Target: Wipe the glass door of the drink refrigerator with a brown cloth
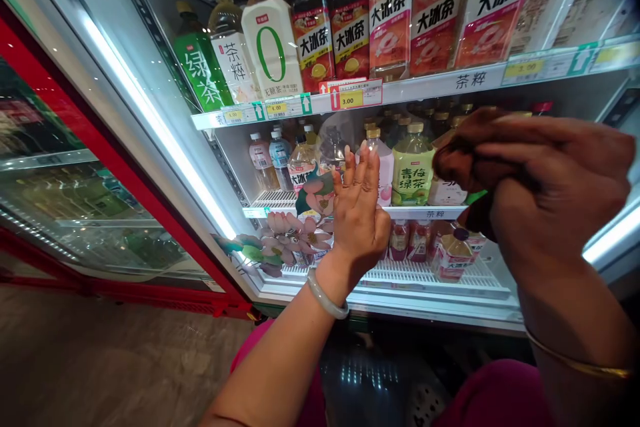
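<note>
My left hand [359, 210], with a pale bangle [325, 295] at the wrist, reaches up before the middle shelf. Its fingers are stretched out and no bottle is in its grasp. Beside it, pink flowers with green leaves [290, 230] show on a see-through surface; whether my palm touches that surface I cannot tell. My right hand [555, 180], wearing a thin gold bangle [580, 360], is raised at the right with fingers closed. Something dark brown lies in shadow at its fingertips, too dim to name. Behind the hands stands a green-labelled tea bottle [413, 173].
Large tea bottles [390, 20] line the upper shelf [425, 85], which carries price tags [350, 99]. On the bottom rack [400, 277] stands a pink-labelled bottle [453, 257]. A red-framed cooler door [125, 167] slants along the left, above the brown floor [125, 347].
</note>
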`<state>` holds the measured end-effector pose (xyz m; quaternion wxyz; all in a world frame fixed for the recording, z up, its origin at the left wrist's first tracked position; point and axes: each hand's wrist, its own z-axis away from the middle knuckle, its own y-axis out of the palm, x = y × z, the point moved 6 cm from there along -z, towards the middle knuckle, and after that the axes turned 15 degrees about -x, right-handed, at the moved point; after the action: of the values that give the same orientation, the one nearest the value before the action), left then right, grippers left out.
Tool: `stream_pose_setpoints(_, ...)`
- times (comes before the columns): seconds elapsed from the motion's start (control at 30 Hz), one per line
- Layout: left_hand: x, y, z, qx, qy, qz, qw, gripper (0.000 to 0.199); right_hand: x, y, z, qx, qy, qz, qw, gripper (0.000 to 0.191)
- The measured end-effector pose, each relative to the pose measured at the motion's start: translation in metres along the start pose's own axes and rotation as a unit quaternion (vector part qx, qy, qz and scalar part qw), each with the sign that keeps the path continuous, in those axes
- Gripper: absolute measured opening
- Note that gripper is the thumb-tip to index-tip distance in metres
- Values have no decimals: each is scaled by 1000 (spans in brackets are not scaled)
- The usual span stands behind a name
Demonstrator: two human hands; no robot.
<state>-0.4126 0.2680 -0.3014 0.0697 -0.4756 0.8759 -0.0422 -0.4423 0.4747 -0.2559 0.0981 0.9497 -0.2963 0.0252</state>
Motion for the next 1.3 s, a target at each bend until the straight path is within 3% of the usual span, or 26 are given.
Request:
stream_pose_setpoints(0.1, -1, 2, 0, -6, 3, -14, 1000, 78, 6, 1, 3, -68, 13, 27, 997, 47)
stream_pose_setpoints(0.2, -1, 4, -1, -6, 0, -30, 1000, 78, 35, 27, 23, 37, -90, -64, 993, 43)
stream_pose_setpoints(0.3, -3, 6, -2, -1, -7, -33, 999, 82, 40, 37, 41, 90, -120, -76, 986, 42)
stream_pose_setpoints(0.47, -7, 9, -3, 8, -20, -40, 999, 85, 15, 19, 30, -74, -34, 28, 996, 55)
stream_pose_setpoints(0.53, -8, 11, -3, 9, -27, -41, 999, 82, 19, 21, 27, -97, -8, 61, 993, 63)
stream_pose_setpoints(0.57, -7, 12, -3, 4, -29, -40, 999, 80, 25, 27, 28, -78, -16, 54, 995, 64)
stream_pose_setpoints(0.67, -3, 9, -3, -20, -35, -37, 998, 76, 48, 45, 43, 15, -92, -4, 996, 58)
stream_pose_setpoints(0.73, 0, 5, -4, -27, -33, -39, 998, 76, 50, 46, 58, 48, -149, -17, 988, 56)
stream_pose_setpoints(0.87, 2, -1, -9, -4, -18, -36, 999, 76, 20, 31, 69, 19, -217, 25, 976, 59)
stream_pose_setpoints(0.97, 1, -2, -13, -4, -18, -45, 999, 73, 1, 22, 52, -60, -147, 42, 986, 62)
stream_pose_setpoints(1.07, 0, 1, -14, -16, -16, -67, 998, 71, 8, 26, 36, -107, -39, 49, 992, 66)
stream_pose_setpoints(1.13, 1, 3, -14, -25, -16, -73, 997, 71, 26, 38, 36, -59, -50, 36, 996, 67)
stream_pose_setpoints(1.2, 3, 3, -13, -30, -25, -67, 997, 73, 42, 50, 44, 26, -116, 8, 993, 66)
stream_pose_setpoints(1.3, 7, 0, -12, -25, -23, -50, 998, 75, 38, 46, 56, 69, -194, -19, 978, 59)
